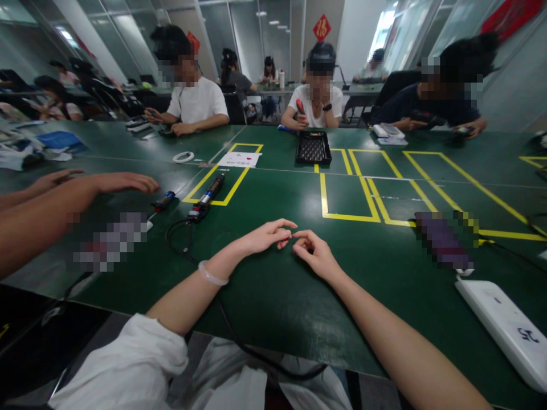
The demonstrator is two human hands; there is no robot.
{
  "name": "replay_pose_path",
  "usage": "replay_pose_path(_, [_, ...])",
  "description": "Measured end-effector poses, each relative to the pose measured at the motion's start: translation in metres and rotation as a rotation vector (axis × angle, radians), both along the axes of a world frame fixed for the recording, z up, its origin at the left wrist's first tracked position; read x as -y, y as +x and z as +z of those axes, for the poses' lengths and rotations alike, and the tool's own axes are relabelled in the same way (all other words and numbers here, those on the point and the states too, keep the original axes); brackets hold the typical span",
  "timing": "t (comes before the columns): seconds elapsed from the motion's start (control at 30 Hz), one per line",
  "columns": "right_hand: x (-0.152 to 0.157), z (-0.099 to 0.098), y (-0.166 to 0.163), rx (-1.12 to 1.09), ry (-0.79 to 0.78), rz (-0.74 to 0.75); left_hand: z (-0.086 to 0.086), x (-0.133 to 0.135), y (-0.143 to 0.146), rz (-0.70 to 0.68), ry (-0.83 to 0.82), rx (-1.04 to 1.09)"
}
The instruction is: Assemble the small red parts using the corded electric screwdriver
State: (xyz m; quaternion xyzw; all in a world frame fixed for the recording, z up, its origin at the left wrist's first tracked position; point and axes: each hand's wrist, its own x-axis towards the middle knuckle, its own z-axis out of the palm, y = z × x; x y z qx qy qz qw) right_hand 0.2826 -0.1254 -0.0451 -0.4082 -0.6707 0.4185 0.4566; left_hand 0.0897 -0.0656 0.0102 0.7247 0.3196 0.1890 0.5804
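Observation:
In the middle of the head view, my left hand (273, 234) is closed, its thumb and fingers pinched on a small red thing (287, 238) too small to name. A pale bangle (212, 274) circles that wrist. My right hand (315, 255) comes close from the other side, its index fingertip at the red thing or just beside it; contact is hard to tell. Its thumb stands apart from the index finger, and nothing shows in its grasp. Both hands are just above the green table (273, 290).
A corded black-and-blue screwdriver-like tool (208, 198) lies left of my hands. A neighbour's arm (81, 196) reaches in from the left, near a similar tool (163, 201). A white power bank (504, 330) lies right. Ahead are a black tray (314, 152), yellow tape outlines (350, 216) and seated people.

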Motion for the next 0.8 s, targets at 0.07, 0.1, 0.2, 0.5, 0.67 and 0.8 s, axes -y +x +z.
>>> replay_pose_path(0.07, [-0.001, -0.001, -0.001, -0.033, -0.016, 0.033, -0.005, 0.004, 0.003, -0.098, -0.080, 0.005])
replay_pose_path(0.1, [-0.001, -0.001, -0.001, -0.040, -0.026, 0.055, -0.007, 0.005, 0.003, -0.128, -0.104, 0.008])
replay_pose_path(0.2, [-0.001, 0.000, -0.003, -0.063, -0.050, 0.103, -0.014, 0.005, 0.000, -0.121, -0.141, 0.040])
replay_pose_path(0.5, [-0.001, -0.002, -0.002, 0.032, 0.042, -0.036, -0.028, -0.001, -0.003, 0.019, -0.199, 0.103])
replay_pose_path(0.67, [-0.001, 0.000, -0.002, 0.005, 0.011, -0.073, -0.028, 0.001, -0.003, 0.026, -0.082, 0.122])
replay_pose_path(0.8, [-0.002, -0.001, -0.001, 0.019, -0.007, -0.079, -0.026, 0.005, -0.002, 0.046, -0.022, 0.125])
